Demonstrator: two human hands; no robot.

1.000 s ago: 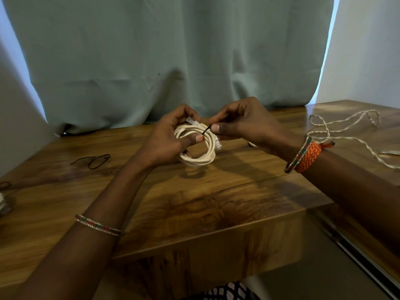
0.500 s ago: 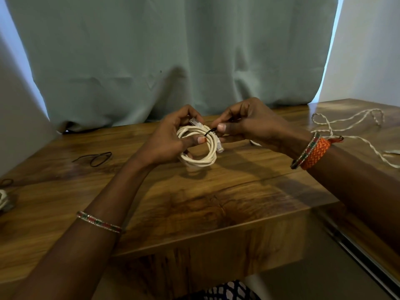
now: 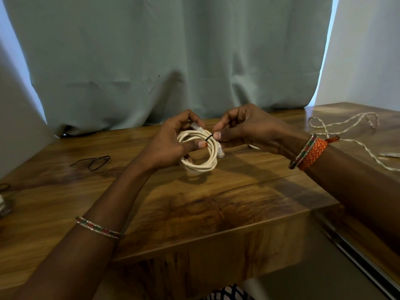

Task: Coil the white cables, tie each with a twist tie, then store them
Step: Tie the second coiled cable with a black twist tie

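Coiled white Ethernet cable [image 3: 198,152] is gripped by left hand [image 3: 167,146] above wooden table [image 3: 151,208]; black twist tie [image 3: 208,137] is pinched by right hand [image 3: 249,128]. No writing legible.

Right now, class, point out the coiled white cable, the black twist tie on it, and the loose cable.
coiled white cable [image 3: 200,166], head view, lower loops.
black twist tie [image 3: 208,137], head view, wrapped strand.
loose cable [image 3: 344,128], head view, twisted length.

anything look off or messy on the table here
Nothing looks damaged or spilled. The left hand holds the coiled white cable while the right hand pinches the black twist tie on it. A second white cable sprawls uncoiled at right, and a spare tie lies loose at left.
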